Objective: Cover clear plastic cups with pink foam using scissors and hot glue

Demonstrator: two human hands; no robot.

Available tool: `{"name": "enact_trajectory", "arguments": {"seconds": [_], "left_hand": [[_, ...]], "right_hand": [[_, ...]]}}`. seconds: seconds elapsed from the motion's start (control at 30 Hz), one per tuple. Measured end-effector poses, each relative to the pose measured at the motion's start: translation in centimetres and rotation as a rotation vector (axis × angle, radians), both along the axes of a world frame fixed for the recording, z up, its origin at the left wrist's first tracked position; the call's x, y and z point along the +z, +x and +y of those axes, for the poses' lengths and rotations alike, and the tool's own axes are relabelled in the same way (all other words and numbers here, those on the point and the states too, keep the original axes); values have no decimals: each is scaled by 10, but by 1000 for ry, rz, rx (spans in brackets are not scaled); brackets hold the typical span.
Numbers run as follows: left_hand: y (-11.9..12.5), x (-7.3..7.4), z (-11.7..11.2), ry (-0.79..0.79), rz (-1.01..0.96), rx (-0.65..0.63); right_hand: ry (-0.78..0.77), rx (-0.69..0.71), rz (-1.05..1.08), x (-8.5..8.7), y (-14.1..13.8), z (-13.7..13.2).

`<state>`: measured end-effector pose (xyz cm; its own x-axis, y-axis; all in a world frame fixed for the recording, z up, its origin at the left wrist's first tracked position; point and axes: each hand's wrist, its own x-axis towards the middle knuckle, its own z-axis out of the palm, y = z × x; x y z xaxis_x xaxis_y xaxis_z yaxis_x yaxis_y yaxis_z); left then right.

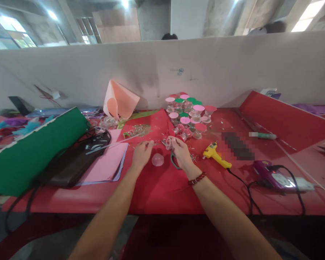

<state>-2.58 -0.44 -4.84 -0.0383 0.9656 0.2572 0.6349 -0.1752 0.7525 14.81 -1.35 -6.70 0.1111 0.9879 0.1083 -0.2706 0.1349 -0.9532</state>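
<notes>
My right hand (182,153), with a beaded bracelet at the wrist, is closed on a small clear plastic cup (168,143). To its left, my left hand (143,153) is held in a pinch; whatever sits between its fingertips is too small to make out. A clear plastic dome (157,160) rests on the red table covering between the two hands. Partly behind my right hand lie scissors with green handles (174,162). Just beyond, red paper (148,124) bears a heap of small gold-coloured bits (138,131).
Clear cups topped with pink, green and red discs (185,120) cluster at the back. On the right are a yellow glue gun (216,156), a purple power strip (276,179) and a red board (287,119). A dark bag (76,162), pink paper (105,164) and green board (38,151) stand left.
</notes>
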Motion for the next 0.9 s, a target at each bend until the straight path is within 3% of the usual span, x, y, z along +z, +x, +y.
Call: {"name": "enact_trajectory", "arguments": {"seconds": [0.13, 0.27, 0.37, 0.53, 0.73, 0.9], "left_hand": [[-15, -4, 2, 74, -297, -65], [-4, 2, -7, 22, -369, -304], [9, 9, -13, 35, -376, -385], [16, 18, -13, 10, -408, -400], [11, 15, -3, -21, -454, -388], [10, 12, 1, -14, -676, -282]], "right_hand": [[-73, 47, 273, 6, -2, -1], [-53, 121, 362, 14, -6, -8], [-34, 151, 349, 18, -10, -13], [-17, 134, 262, 15, -12, -14], [29, -65, -86, 9, -9, -6], [38, -166, -201, 20, -9, -13]]}}
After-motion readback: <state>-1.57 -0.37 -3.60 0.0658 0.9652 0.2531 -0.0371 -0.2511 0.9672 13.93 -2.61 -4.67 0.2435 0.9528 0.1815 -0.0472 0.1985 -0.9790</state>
